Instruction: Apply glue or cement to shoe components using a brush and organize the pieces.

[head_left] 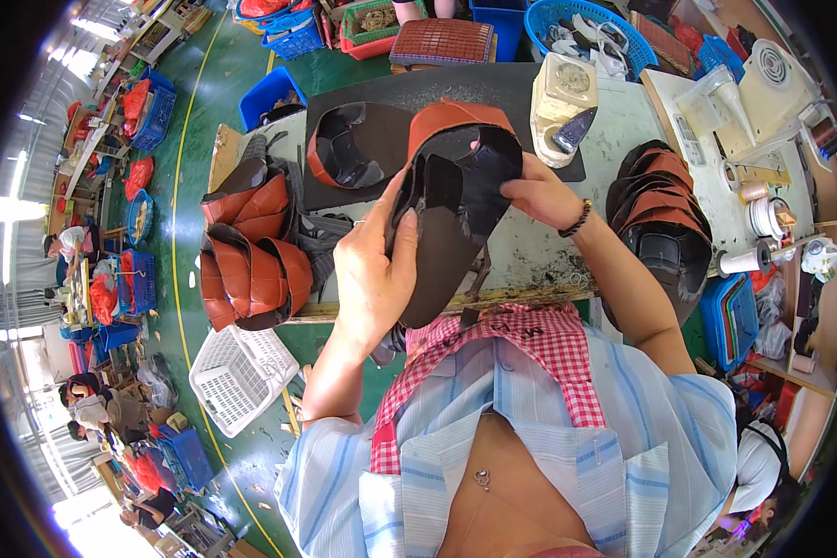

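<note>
A slipper [437,270] with a dark sole and a wide reddish-brown strap is held up in front of me, over the workbench. My left hand [377,265] grips its left edge, thumb lying on the sole and the fingers behind. On the other side, my right hand [541,193] pinches the slipper by the strap's right edge; a fingertip shows inside the strap opening. Just behind it, a second slipper [377,139] of the same kind lies on a black mat [479,84].
Brown-strapped slippers [251,270] are piled at the bench's left edge, and another stack [660,223] stands at the right. A cream block-shaped container [565,98] sits at the back. Thread spools [744,260] are far right. A white basket [242,381] stands below left.
</note>
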Tool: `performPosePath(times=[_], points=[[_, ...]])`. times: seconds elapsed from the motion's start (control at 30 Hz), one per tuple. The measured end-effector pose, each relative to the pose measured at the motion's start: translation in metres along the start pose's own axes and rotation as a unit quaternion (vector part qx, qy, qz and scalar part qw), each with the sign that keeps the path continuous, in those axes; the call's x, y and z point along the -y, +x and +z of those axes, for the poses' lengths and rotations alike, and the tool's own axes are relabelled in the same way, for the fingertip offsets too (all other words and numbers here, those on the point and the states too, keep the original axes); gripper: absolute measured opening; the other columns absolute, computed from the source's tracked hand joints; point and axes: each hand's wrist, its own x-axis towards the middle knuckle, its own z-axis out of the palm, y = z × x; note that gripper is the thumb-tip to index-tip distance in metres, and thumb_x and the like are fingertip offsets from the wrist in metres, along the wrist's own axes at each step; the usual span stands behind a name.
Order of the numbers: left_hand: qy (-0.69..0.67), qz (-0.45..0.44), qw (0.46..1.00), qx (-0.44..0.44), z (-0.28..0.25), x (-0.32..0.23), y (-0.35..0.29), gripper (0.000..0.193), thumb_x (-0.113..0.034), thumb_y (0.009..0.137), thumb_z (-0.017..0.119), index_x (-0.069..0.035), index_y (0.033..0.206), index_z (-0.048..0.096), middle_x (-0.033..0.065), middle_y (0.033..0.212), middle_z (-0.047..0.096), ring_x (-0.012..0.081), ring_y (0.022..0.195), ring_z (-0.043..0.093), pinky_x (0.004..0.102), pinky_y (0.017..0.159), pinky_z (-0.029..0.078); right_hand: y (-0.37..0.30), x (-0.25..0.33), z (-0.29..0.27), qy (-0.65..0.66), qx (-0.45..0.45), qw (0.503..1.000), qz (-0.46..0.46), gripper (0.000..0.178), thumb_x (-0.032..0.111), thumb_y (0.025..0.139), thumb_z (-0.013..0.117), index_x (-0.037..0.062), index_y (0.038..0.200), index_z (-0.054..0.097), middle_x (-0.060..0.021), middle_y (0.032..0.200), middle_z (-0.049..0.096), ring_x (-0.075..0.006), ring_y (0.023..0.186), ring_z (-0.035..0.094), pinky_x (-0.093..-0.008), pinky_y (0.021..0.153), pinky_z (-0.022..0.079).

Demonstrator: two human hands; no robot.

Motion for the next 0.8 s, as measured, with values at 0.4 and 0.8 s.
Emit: performPosePath(times=[0.4,0.8], points=[[-0.360,-0.129,0.885,0.264,0.014,0.002,0.016,0.050,-0.004,0.092,0.044,0.000,0.141,0.033,0.0159,0.127,0.054,0.0176,0.104,0.057,0.0284,0.088,0.043,-0.116,0.106,-0.061,-0.560,-0.130,0.814,-0.089,0.049,0.010,0.089,0.049,-0.0052,0.134,0.037,-0.0146,0.119,0.056,-0.0213,0.109,0.053,-0.0340,0.096,0.039],[0.214,0.086,0.973,-0.025,0.072,0.165,0.081,0.046,-0.017,0.080,0.062,-0.011,0.125,0.054,0.0165,0.120,0.057,0.0313,0.108,0.055,0.0415,0.092,0.044,-0.236,0.057,-0.158,-0.667,-0.526,0.526,-0.042,0.025,0.005,0.084,0.050,0.0087,0.109,0.046,-0.0278,0.085,0.059,-0.0476,0.078,0.057,-0.0504,0.068,0.046]])
